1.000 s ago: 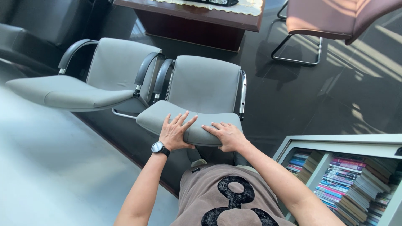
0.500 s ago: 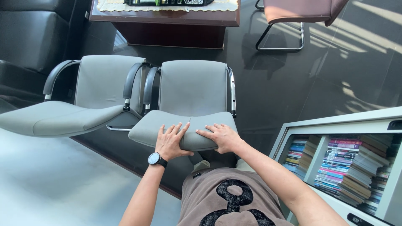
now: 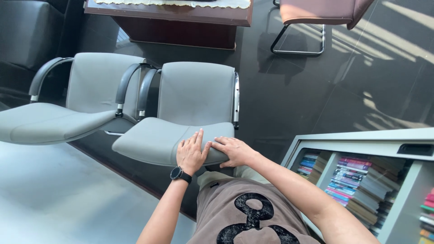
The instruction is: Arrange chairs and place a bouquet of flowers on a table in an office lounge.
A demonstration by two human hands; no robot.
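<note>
Both arms reach forward and down, forearms bare. The left hand (image 3: 191,153) lies flat, palm down, fingers together and pointing ahead. The right hand (image 3: 234,151) lies just beside it, palm down, fingers angled toward the left.

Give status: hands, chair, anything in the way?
Left hand and right hand flat on grey chair's seat edge, no grip. Second grey chair alongside; bookshelf at right.

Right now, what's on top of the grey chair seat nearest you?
Both hands rest on the chair seat at its front edge: the left hand, with a wristwatch, and the right hand. The seat under the palms is covered.
</note>
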